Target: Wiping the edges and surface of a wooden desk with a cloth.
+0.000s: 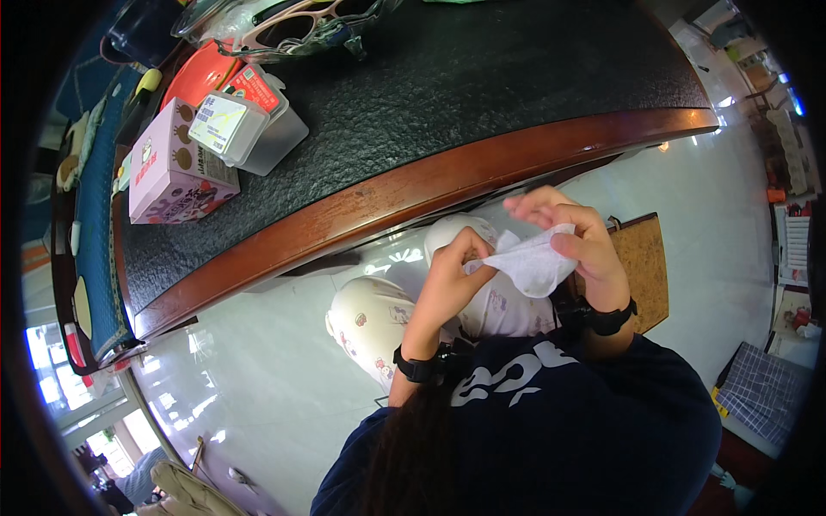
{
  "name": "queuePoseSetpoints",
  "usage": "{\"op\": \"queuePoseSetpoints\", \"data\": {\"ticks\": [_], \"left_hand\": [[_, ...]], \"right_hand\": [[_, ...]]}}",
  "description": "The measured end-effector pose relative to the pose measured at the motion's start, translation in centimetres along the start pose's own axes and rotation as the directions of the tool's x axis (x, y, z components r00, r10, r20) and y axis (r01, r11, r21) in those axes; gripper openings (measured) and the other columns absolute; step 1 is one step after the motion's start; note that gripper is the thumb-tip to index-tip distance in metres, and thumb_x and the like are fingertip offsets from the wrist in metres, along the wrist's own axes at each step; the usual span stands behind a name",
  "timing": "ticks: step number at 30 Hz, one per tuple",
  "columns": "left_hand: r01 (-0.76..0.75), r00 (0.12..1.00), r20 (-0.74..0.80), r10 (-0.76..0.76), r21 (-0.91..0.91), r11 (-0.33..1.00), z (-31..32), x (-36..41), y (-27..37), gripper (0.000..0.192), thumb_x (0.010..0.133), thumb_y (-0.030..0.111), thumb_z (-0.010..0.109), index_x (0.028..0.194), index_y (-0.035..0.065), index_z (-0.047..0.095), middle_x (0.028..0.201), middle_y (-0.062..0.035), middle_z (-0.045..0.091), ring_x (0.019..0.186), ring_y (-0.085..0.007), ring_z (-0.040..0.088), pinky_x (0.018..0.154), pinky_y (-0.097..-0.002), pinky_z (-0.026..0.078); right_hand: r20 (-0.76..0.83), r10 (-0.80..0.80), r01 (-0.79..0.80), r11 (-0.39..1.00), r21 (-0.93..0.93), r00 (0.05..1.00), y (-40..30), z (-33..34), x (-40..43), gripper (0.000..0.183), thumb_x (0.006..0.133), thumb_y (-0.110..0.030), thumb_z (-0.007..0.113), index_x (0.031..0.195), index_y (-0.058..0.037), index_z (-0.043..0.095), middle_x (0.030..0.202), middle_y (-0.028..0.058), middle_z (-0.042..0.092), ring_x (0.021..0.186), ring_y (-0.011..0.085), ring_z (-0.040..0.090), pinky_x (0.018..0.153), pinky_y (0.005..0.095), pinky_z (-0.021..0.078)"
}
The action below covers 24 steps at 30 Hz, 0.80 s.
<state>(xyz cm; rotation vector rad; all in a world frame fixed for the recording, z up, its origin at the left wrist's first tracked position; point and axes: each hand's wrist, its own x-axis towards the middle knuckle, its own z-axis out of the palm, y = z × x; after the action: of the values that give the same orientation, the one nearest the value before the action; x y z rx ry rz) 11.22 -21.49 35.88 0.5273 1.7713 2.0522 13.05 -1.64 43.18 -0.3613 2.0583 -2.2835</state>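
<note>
A thin white cloth or wipe (532, 264) is stretched between my two hands, above my lap. My left hand (455, 271) pinches its left corner between thumb and fingers. On the other side, my right hand (581, 238) grips the cloth's right edge with the thumb, while several of its fingers extend beyond, slightly blurred. The lower edge of the cloth hangs loose in a curve. Beneath it are my legs in pale patterned trousers (374, 319). Both wrists wear black straps.
In front stands a dark stone-topped table (452, 97) with a wooden edge. On it are a pink box (184, 168), a clear plastic container (277, 138), a red bowl (200, 71) and sunglasses (290, 29). A brown board-like seat (639, 271) is at the right.
</note>
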Motion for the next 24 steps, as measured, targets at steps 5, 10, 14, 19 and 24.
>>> {"op": "queuePoseSetpoints", "data": {"ticks": [5, 10, 14, 19, 24], "left_hand": [[-0.009, 0.998, 0.062, -0.002, 0.182, 0.983, 0.2, 0.9, 3.0, 0.019, 0.075, -0.005, 0.070, 0.086, 0.0021, 0.057, 0.080, -0.0088, 0.064, 0.078, -0.0193, 0.064, 0.072, -0.0285, 0.048], [-0.312, 0.899, -0.147, 0.412, 0.444, 0.840, -0.6, 1.3, 7.2, 0.014, 0.077, -0.003, 0.068, 0.089, 0.0016, 0.062, 0.083, -0.0093, 0.065, 0.078, -0.0244, 0.064, 0.073, -0.0319, 0.049], [-0.338, 0.715, -0.211, 0.666, 0.730, 0.594, -1.8, 3.1, 8.3, 0.017, 0.078, 0.000, 0.067, 0.094, 0.0031, 0.064, 0.093, -0.0096, 0.065, 0.092, -0.0282, 0.064, 0.083, -0.0367, 0.049], [-0.172, 0.753, -0.100, 0.651, 0.924, 0.342, -2.8, 5.2, 8.5, 0.027, 0.081, 0.013, 0.067, 0.108, 0.0072, 0.065, 0.113, -0.0092, 0.062, 0.115, -0.0288, 0.056, 0.097, -0.0427, 0.043], [-0.125, 0.765, -0.057, 0.642, 0.964, 0.235, -1.5, 6.2, 8.0, 0.019, 0.082, 0.010, 0.064, 0.100, 0.0116, 0.069, 0.112, -0.0053, 0.064, 0.111, -0.0267, 0.059, 0.096, -0.0414, 0.045]], "right_hand": [[0.035, 0.096, -0.102, 0.961, 0.258, 0.995, -0.7, -0.9, 0.4, 0.027, 0.096, -0.027, 0.058, 0.083, -0.0036, 0.060, 0.086, 0.0034, 0.061, 0.084, 0.0149, 0.058, 0.076, 0.0264, 0.0434], [-0.101, -0.408, 0.194, 0.621, -0.760, 0.908, -2.5, -0.3, 4.8, 0.011, 0.080, 0.002, 0.064, 0.089, -0.0011, 0.059, 0.082, 0.0091, 0.054, 0.072, 0.0227, 0.054, 0.070, 0.0302, 0.0450], [0.171, -0.448, 0.353, 0.364, -0.862, 0.878, -1.6, -0.3, 6.8, 0.016, 0.073, 0.005, 0.062, 0.087, -0.0025, 0.062, 0.089, 0.0080, 0.054, 0.084, 0.0270, 0.055, 0.074, 0.0365, 0.0457], [0.201, -0.381, 0.337, 0.334, -0.880, 0.903, -1.9, -1.3, 6.6, 0.019, 0.072, 0.006, 0.062, 0.089, -0.0027, 0.064, 0.089, 0.0076, 0.055, 0.082, 0.0257, 0.055, 0.073, 0.0357, 0.0455], [0.198, -0.410, 0.356, 0.354, -0.865, 0.890, -1.5, -1.5, 6.4, 0.019, 0.072, 0.006, 0.061, 0.089, -0.0023, 0.063, 0.088, 0.0069, 0.056, 0.079, 0.0258, 0.054, 0.071, 0.0353, 0.0446]]}}
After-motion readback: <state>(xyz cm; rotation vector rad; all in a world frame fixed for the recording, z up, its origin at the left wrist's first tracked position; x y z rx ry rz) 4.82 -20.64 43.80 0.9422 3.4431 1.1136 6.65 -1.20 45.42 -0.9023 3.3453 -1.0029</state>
